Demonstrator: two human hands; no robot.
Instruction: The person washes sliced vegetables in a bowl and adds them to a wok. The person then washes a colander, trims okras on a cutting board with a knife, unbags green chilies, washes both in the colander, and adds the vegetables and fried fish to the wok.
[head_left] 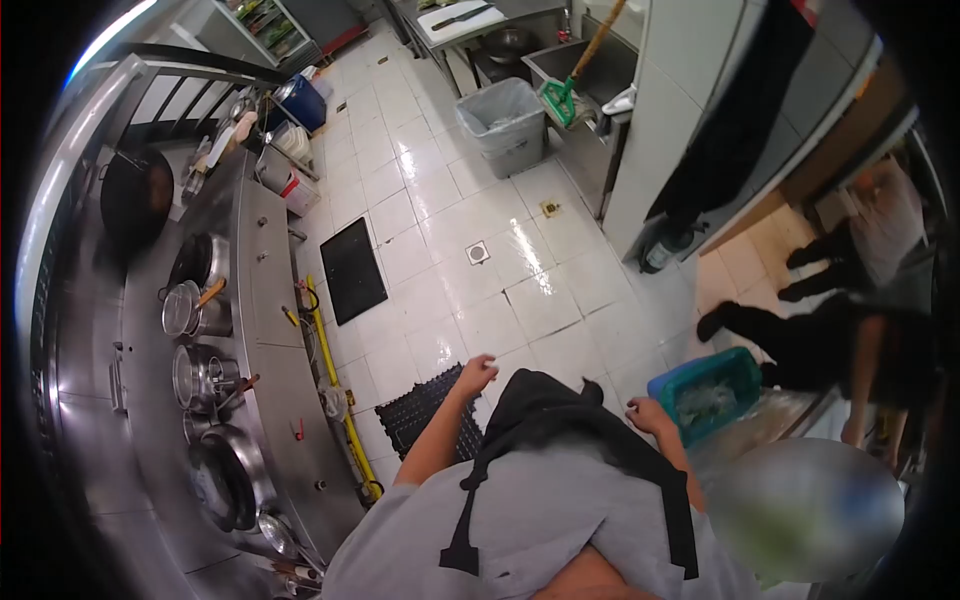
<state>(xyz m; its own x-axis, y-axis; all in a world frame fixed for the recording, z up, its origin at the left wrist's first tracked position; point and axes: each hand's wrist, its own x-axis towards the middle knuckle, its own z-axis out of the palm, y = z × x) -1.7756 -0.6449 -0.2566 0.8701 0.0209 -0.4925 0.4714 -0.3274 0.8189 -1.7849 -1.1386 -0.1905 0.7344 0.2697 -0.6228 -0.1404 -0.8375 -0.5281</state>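
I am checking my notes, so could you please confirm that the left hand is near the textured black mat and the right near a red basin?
Only the colour is wrong: the head view shows the right hand near a teal-green basin, with the left hand near the textured black mat.

Counter: steel pots in a row; dark wok beyond.
Low front: yellow pipe.
Floor: white tiles, dark rectangular panel, small square drain.
Bin: grey, lined, near sink.
Sink: green-headed brush, wooden handle.
Board: white, knife lying on it.
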